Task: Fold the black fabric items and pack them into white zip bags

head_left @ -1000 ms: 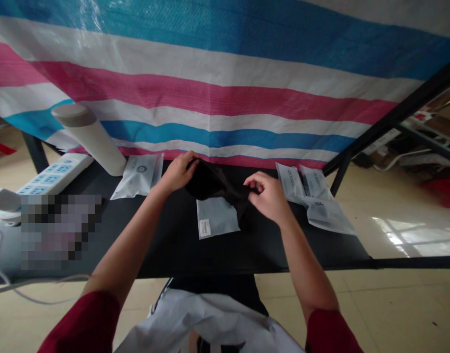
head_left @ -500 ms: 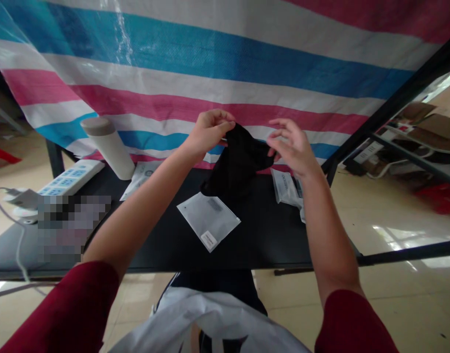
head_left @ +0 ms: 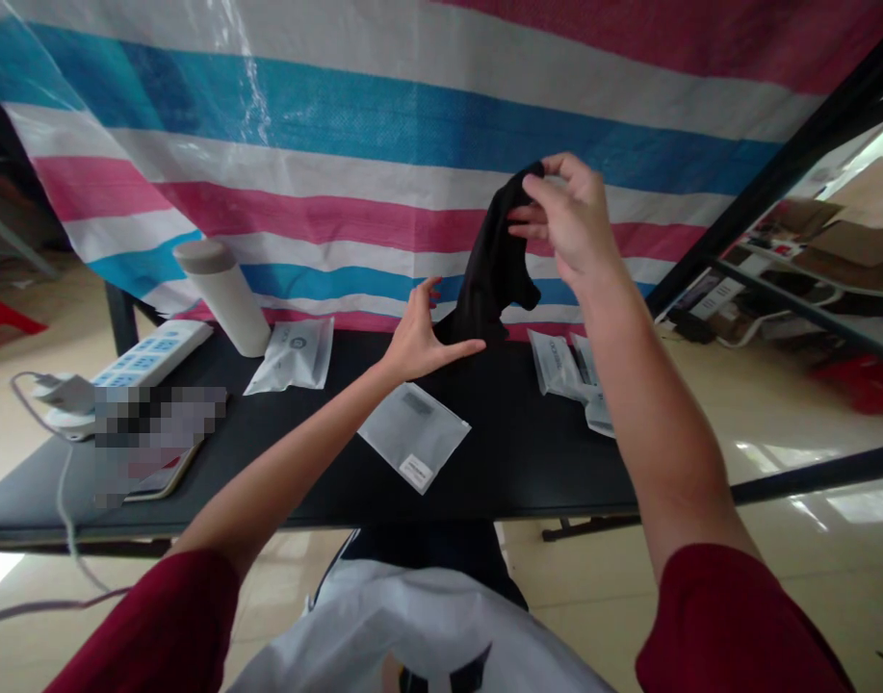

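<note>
A piece of thin black cloth, its exact kind not clear, hangs from my right hand, which pinches its top edge between thumb and fingers. My left hand is lower, beside the cloth's bottom end, with thumb and fingers spread apart; whether it touches the fabric I cannot tell. Below it, a flat frosted zip bag with a small white label lies on the black table.
On the left stand a white bottle with a grey lid and a power strip with a plugged-in charger. A phone lies nearer. Packed pouches rest at left and right. A striped sheet hangs behind.
My right hand has risen and now holds the cloth by its top. The left hand has let go of the cloth's upper corner and moved down, fingers spreading.
</note>
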A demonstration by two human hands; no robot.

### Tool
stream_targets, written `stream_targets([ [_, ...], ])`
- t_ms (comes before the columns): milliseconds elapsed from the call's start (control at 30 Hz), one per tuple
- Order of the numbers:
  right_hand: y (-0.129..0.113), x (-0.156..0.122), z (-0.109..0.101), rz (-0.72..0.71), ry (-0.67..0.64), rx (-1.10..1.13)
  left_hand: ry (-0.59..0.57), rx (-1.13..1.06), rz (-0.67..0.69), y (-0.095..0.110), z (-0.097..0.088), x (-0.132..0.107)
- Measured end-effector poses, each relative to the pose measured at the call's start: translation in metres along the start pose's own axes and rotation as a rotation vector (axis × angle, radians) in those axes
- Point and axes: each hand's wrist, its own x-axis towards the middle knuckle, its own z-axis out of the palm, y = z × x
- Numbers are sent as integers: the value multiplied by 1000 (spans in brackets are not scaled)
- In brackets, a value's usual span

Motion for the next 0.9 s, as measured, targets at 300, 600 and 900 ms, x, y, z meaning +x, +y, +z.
stream_targets([
  [300,-62,-4,-48,-126,166,78,-64,-148,-269,-45,-30,-51],
  [600,14,2,-71,275,224,37,230,-156,-465,-48,-127,-16],
  [900,115,-105,-58,436,-30,123,309,-286,-708,-19,-114,-108],
])
